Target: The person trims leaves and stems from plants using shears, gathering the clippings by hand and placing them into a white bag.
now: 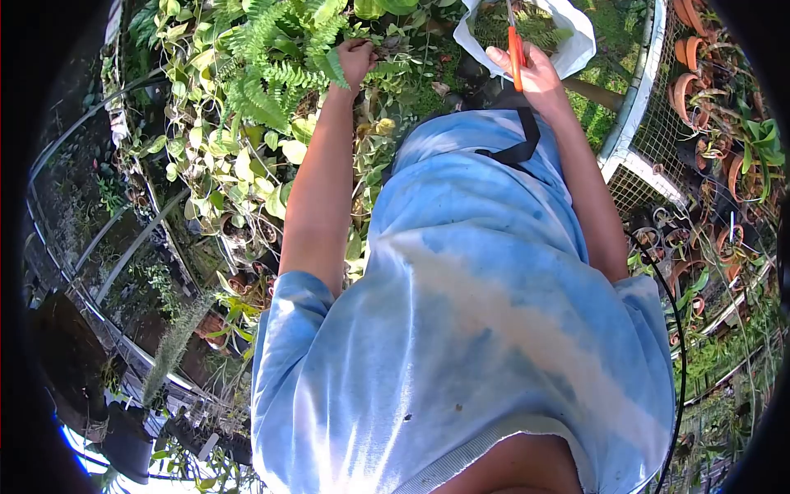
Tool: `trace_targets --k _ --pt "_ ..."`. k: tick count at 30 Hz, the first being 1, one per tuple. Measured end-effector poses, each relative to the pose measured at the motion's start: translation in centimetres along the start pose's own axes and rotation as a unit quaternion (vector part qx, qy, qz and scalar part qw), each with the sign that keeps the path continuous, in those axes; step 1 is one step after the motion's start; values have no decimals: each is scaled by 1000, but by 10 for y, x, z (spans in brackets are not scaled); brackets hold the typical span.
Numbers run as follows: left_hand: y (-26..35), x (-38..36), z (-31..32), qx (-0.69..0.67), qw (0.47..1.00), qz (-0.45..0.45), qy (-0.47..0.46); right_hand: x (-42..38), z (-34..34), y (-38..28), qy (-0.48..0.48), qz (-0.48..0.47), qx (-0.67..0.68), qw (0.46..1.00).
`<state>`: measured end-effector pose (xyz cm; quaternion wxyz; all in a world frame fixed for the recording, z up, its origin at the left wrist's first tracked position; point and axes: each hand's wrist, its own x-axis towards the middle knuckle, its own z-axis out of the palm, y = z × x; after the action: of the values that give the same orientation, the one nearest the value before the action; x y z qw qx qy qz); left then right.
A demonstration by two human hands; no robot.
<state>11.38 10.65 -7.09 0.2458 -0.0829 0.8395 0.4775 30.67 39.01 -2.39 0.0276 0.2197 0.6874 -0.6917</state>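
My left hand [356, 62] reaches in among the foliage beside a green fern [271, 66], its fingers curled together at some small leaves and stems [399, 53]. What lies between those fingertips is too small to make out. My right hand [539, 81] holds orange-handled scissors [517, 59], with the blades pointing away from me. Just beyond and around the scissors is an open white plastic bag [576, 41], close to my right fingers. Whether those fingers also grip the bag's edge cannot be made out.
Leafy vines [247, 165] trail below the fern on the left. On the right, a pale frame [646, 90] with wire mesh [658, 140] stands near several terracotta pots [683, 95]. A black cord [680, 354] hangs by my right side.
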Motion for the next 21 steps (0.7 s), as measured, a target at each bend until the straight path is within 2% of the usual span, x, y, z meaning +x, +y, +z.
trace_targets --k 3,4,6,8,9,11,13,16,17,20,21 --pt "-25 8 2 82 993 79 -4 -8 6 11 -7 29 1 1000" --pt "-27 4 -2 212 967 143 1 -13 11 11 -2 35 3 999" --pt "-22 -12 -4 288 934 211 -25 -22 21 13 23 47 5 999" --pt "-8 -30 5 379 911 160 30 -34 35 20 59 67 5 996" --pt "-32 -12 6 427 877 213 47 -39 36 17 42 100 -22 994" --pt "-46 3 8 485 833 263 51 -58 47 15 72 100 -2 992" --pt "-12 -13 9 512 819 258 23 -66 61 38 121 76 38 989" --pt "5 -2 11 597 756 261 -65 -77 69 54 92 119 -6 989" --pt "-1 10 11 617 735 271 -74 -80 69 57 60 168 -46 983" --pt "14 12 9 608 744 266 -76 -88 76 56 73 142 -27 987" --pt "15 16 6 535 806 243 -74 -89 78 49 81 140 24 987"
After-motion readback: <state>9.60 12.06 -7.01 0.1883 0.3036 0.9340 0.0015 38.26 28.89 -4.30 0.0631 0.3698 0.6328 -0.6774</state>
